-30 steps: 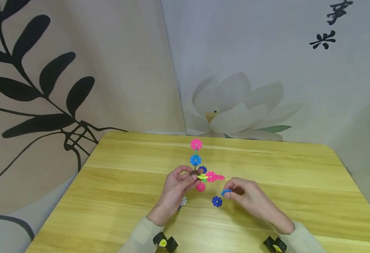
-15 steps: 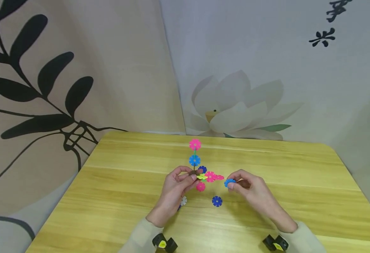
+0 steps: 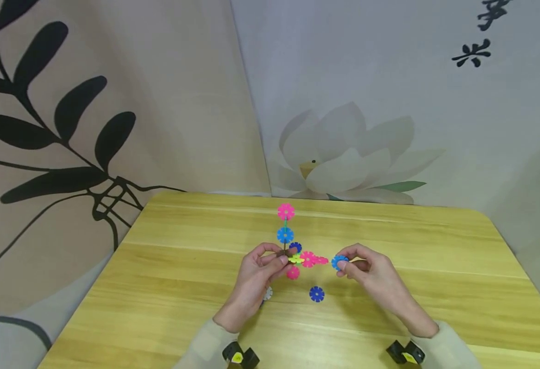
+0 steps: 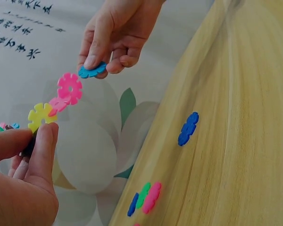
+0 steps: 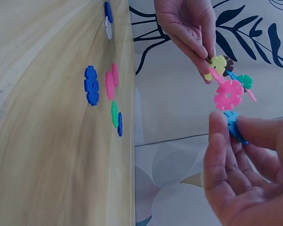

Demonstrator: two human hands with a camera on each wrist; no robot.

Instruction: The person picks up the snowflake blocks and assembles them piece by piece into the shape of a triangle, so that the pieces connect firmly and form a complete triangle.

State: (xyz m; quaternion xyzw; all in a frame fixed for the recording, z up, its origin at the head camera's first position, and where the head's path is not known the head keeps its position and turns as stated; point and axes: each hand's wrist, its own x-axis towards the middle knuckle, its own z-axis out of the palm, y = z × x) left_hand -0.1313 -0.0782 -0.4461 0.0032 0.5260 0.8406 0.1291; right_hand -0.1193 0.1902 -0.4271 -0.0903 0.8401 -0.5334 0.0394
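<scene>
My left hand [image 3: 253, 282] pinches a chain of interlocking snowflake discs at a dark brown disc. One arm runs through a light blue disc [image 3: 285, 229] to a pink end disc [image 3: 286, 206]; the other has a yellow disc [image 4: 36, 117], then two pink discs. My right hand [image 3: 378, 279] pinches a loose light blue snowflake disc [image 4: 92, 71] between thumb and fingers. That disc's edge is right at the outermost pink disc [image 5: 220, 100] of the chain. Part of the brown disc is hidden by the left fingers.
On the wooden table [image 3: 196, 225] lies a dark blue disc [image 3: 316, 299] between the hands. A white disc [image 3: 269, 293] shows beside the left wrist. Pink [image 5: 109, 86], green [image 5: 114, 115] and dark blue [image 5: 120, 125] discs lie under the chain. Behind stands a printed cloth backdrop [image 3: 182, 102].
My right hand has moved up and away from me with the light blue disc, turning its face toward the camera and bringing it level with the pink chain end. The left hand is nearly still.
</scene>
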